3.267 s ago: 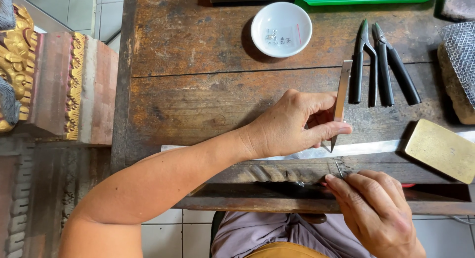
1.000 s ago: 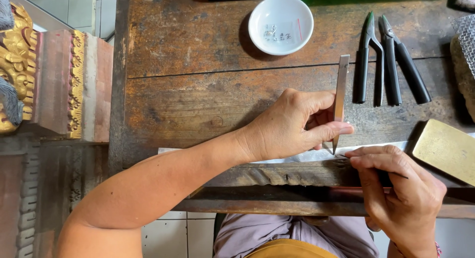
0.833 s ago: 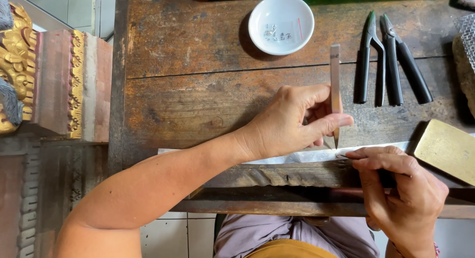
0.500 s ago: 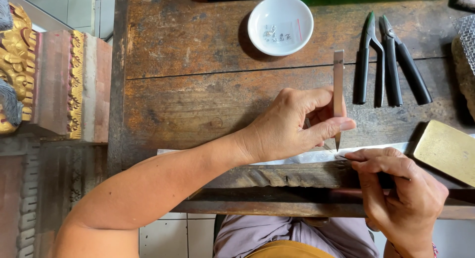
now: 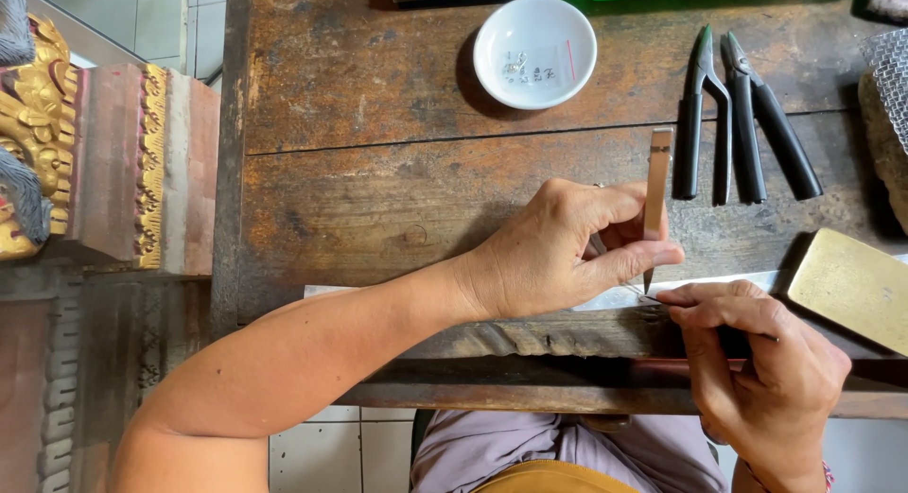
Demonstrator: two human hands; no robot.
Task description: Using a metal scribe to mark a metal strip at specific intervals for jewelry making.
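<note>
Head view looks straight down on a worn wooden desk (image 5: 378, 172). Left hand (image 5: 558, 252) has its fingers pressed together on a slim metal tool (image 5: 655, 186), pinching it upright with the tip down at the desk's front edge; what the tip touches is too small to make out. Right hand (image 5: 757, 370) lies just beside that tip, fingers curled on a thin dark tool (image 5: 747, 340) mostly hidden under them. A white bowl (image 5: 534, 51) holds tiny unclear bits. Black pliers (image 5: 738, 115) lie near, and a brass block (image 5: 851, 285) is cut off at the right edge.
</note>
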